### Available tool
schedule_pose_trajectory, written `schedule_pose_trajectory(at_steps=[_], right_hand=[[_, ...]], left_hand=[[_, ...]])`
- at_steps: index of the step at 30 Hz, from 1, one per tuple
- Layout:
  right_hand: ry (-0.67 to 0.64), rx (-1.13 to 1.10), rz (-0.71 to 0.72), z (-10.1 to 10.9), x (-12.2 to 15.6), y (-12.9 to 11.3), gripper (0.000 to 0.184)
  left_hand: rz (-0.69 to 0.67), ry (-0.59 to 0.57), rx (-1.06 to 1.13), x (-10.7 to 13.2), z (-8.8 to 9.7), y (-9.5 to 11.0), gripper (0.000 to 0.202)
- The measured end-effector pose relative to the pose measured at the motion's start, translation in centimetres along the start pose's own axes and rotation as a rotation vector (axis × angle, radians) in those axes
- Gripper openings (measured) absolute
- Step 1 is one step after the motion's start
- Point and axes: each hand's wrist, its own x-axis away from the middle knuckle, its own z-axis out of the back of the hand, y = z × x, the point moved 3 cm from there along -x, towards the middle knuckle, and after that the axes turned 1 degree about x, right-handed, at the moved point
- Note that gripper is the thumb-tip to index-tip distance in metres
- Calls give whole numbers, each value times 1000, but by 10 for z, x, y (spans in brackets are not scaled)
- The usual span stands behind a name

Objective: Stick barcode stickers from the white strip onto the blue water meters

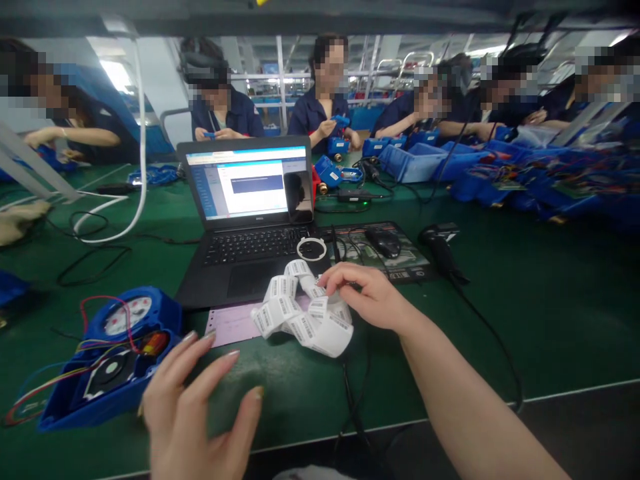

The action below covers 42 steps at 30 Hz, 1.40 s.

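Note:
My right hand rests on a loose coil of white barcode label strip lying in front of the laptop, its fingers curled and pinching the strip. My left hand hovers low over the green table with fingers spread and nothing in it. It is beside an opened blue meter housing with a dial, a black round part and coloured wires. A pink paper slip lies under the label coil.
A white ring sits on the laptop's edge. A black mouse on its pad and a black handheld scanner with cable lie to the right. Blue bins and several seated workers line the far side. Cables cross the left.

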Motion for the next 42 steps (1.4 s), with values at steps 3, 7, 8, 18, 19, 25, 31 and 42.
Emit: schedule_pose_trajectory(at_steps=[3, 7, 8, 18, 19, 25, 31, 42], right_hand=[[5, 12, 20, -1, 0, 0, 24], [3, 23, 46, -3, -1, -1, 24], [2, 19, 45, -4, -1, -1, 24], [-99, -25, -22, -8, -2, -8, 30], [-103, -40, -26, -8, -2, -10, 30], [-148, -261, -38, -22, 1, -19, 22], [-144, -433, -100, -38, 4, -18, 25], [-156, -607, -152, -39, 4, -18, 19]], left_hand=[[-100, -91, -22, -20, -26, 27, 30], [-120, -212, -51, -34, -57, 53, 49], [-113, -229, -60, -34, -65, 56, 53], [-79, -292, 71, -36, -60, 45, 22], [-45, -304, 114, -37, -54, 40, 23], [172, -426, 426, -37, -43, 12, 28], [267, -420, 534, -32, -48, 0, 25], [366, -195, 437, -32, -59, -5, 15]])
